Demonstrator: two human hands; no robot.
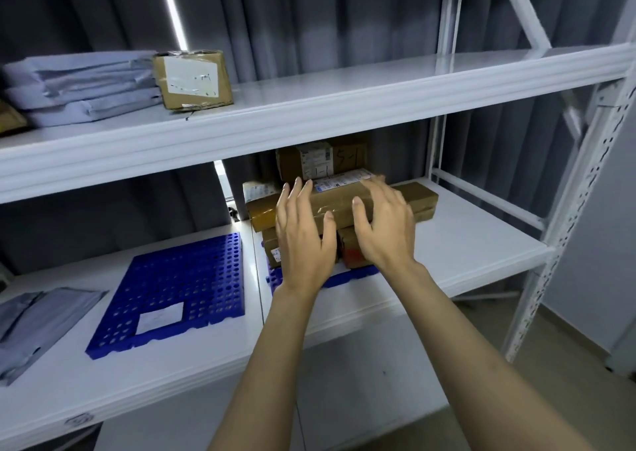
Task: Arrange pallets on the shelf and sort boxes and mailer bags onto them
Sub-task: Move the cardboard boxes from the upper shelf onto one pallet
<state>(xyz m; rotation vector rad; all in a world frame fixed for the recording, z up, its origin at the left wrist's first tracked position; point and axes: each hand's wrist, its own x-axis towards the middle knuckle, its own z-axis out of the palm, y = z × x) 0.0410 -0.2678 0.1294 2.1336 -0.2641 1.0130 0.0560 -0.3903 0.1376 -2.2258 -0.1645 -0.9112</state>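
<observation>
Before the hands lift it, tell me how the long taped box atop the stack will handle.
Likely stiff: the long box keeps straight cardboard edges. Its glossy tape may feel slippery under fingers. It sticks out to the right past the smaller boxes beneath, so a push on that end could tip it.

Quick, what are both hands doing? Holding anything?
Left hand: open, fingers spread, holding nothing.
Right hand: open, at the long brown box, gripping nothing.
</observation>
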